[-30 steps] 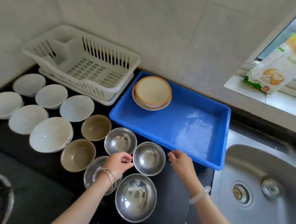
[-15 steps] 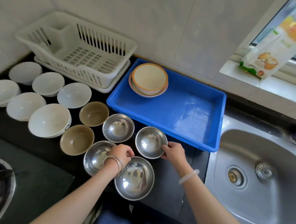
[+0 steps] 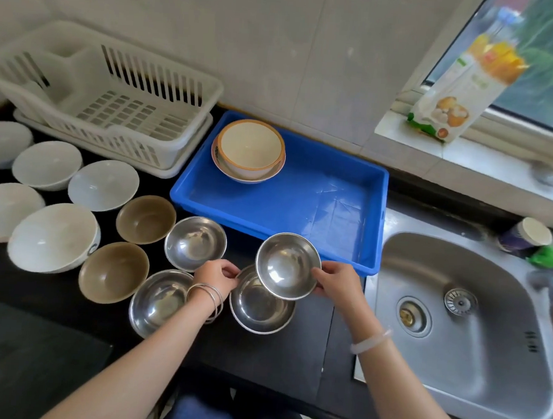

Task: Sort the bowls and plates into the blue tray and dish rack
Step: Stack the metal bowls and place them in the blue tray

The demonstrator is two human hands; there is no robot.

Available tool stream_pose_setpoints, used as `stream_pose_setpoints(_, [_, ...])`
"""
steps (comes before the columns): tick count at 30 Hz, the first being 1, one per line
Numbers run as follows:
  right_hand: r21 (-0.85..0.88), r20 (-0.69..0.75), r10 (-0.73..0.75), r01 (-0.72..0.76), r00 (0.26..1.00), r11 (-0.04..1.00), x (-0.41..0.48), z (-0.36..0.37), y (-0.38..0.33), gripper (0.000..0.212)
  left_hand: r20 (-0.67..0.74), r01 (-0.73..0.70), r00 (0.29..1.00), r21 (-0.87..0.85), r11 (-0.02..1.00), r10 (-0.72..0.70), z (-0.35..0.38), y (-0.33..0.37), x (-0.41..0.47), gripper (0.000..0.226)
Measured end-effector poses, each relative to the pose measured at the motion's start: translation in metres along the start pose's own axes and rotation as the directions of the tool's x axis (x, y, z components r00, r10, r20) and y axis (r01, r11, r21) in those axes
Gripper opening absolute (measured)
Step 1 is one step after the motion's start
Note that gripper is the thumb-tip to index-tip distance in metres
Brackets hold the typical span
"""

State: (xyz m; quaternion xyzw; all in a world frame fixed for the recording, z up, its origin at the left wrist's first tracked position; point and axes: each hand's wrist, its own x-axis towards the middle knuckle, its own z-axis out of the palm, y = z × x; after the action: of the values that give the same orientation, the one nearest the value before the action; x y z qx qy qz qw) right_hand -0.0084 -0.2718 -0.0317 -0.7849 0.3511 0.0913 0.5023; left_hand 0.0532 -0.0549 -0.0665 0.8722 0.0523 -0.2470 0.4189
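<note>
My right hand point(image 3: 338, 281) grips the right rim of a small steel bowl point(image 3: 287, 265), lifted and tilted just in front of the blue tray point(image 3: 340, 213). Beneath it a larger steel bowl point(image 3: 256, 309) rests on the dark counter, and my left hand point(image 3: 215, 274) pinches its left rim. Two more steel bowls point(image 3: 195, 243) point(image 3: 157, 302) sit to the left, beside two brown bowls point(image 3: 146, 219) point(image 3: 113, 271) and several white bowls point(image 3: 52, 236). An orange-rimmed cream bowl on a plate point(image 3: 249, 152) sits in the tray's far left corner. The white dish rack point(image 3: 112, 99) holds nothing.
A steel sink point(image 3: 476, 321) lies right of the tray. A carton point(image 3: 463, 91) leans on the window sill, and a small cup point(image 3: 525, 235) stands by the sink's far edge. A dark mat point(image 3: 29, 355) covers the counter at lower left.
My right hand has lifted the small steel bowl off the counter and toward the tray. My left hand has shifted right onto the rim of the larger steel bowl.
</note>
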Motion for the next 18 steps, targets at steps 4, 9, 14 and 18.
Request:
stream_pose_setpoints(4, [-0.073,-0.035,-0.016,0.014,0.999,0.997,-0.006,-0.001,0.005,0.017,-0.01,0.03,0.999,-0.075,0.997,-0.031,0.006,0.004,0.004,0.009])
stream_pose_setpoints(9, [-0.146,-0.032,-0.056,0.051,0.998,0.988,-0.013,0.005,0.008,0.013,0.029,0.105,0.994,-0.246,0.964,-0.101,0.008,-0.003,0.006,0.013])
stream_pose_setpoints(14, [-0.216,-0.039,-0.052,0.042,0.998,0.976,-0.01,0.015,0.01,0.005,0.233,0.306,0.949,-0.518,0.799,-0.213,0.007,0.0,0.002,0.028])
stream_pose_setpoints(18, [-0.219,-0.038,-0.042,0.033,0.998,0.975,-0.007,0.022,0.012,0.008,0.282,0.326,0.938,-0.521,0.789,-0.202,0.007,0.002,-0.003,0.034])
